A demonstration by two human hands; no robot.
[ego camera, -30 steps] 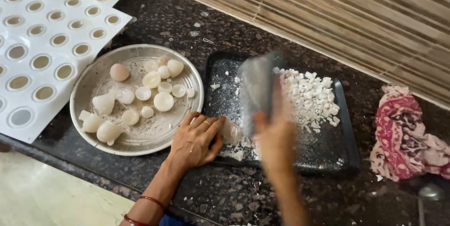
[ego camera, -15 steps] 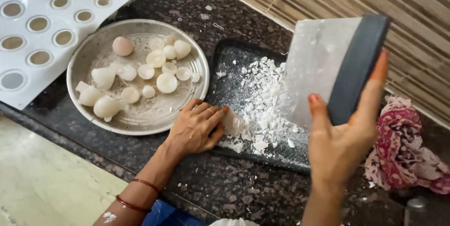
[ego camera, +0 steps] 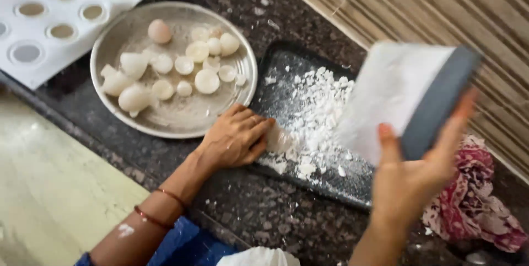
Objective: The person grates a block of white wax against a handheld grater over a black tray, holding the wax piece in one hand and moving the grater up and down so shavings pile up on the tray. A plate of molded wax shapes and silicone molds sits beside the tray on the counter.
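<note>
Head view: the right hand (ego camera: 410,183) grips a scraper (ego camera: 402,98) at right of frame, fingers closed on its dark handle, the pale blade raised over the board (ego camera: 275,73). It looks light and stiff; the thick handle edge is the sound place to hold. The left hand (ego camera: 237,139) lies flat at the board's near edge in mid-frame, fingers loosely closed on a white lump (ego camera: 279,138). The white chunks (ego camera: 319,111) on the board seem crumbly. A plate (ego camera: 171,120) of pale rounds sits upper left on the desk (ego camera: 248,211).

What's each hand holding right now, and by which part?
Right hand grips the flat white-bladed scraper by its dark handle edge. Left hand presses a white lump on the black tray.
</note>
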